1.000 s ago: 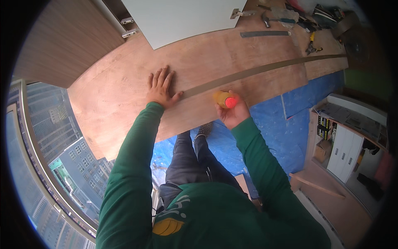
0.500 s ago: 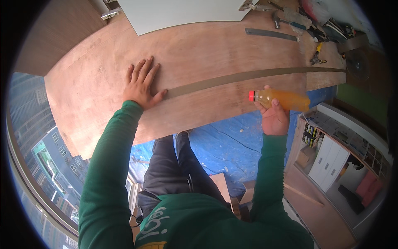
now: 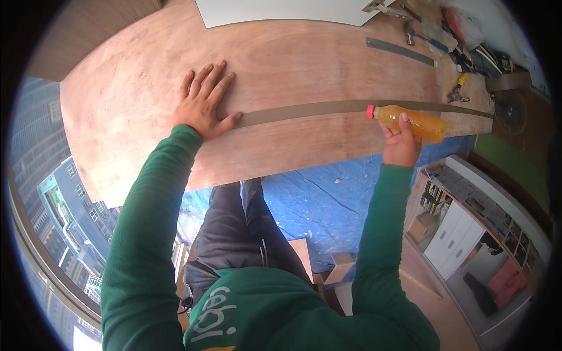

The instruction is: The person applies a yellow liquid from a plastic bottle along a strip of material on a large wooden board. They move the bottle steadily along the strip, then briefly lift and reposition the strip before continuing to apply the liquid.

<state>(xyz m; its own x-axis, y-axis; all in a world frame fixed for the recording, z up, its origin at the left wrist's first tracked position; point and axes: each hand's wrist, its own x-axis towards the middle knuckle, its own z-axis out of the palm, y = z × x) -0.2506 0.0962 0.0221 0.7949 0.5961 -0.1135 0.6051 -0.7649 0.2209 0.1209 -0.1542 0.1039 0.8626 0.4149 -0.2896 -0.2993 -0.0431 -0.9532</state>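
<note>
My left hand [image 3: 204, 104] lies flat with fingers spread on a large plywood sheet [image 3: 293, 64], its thumb pressing the left end of a long thin olive-brown strip [image 3: 328, 108] that runs across the sheet to the right. My right hand [image 3: 401, 143] grips an orange bottle with a red cap [image 3: 410, 121], held on its side over the strip near the sheet's front edge, cap pointing left.
A white panel [image 3: 281, 10] lies at the far edge of the plywood. A metal ruler [image 3: 401, 51], a hammer [image 3: 421, 36] and several hand tools [image 3: 474, 58] sit at the far right. Blue tarp [image 3: 328, 193] covers the floor below, with white cabinets [image 3: 468, 222] to the right.
My right hand has slid the orange bottle to the right along the strip. My left hand has stayed pressed on the strip's left end.
</note>
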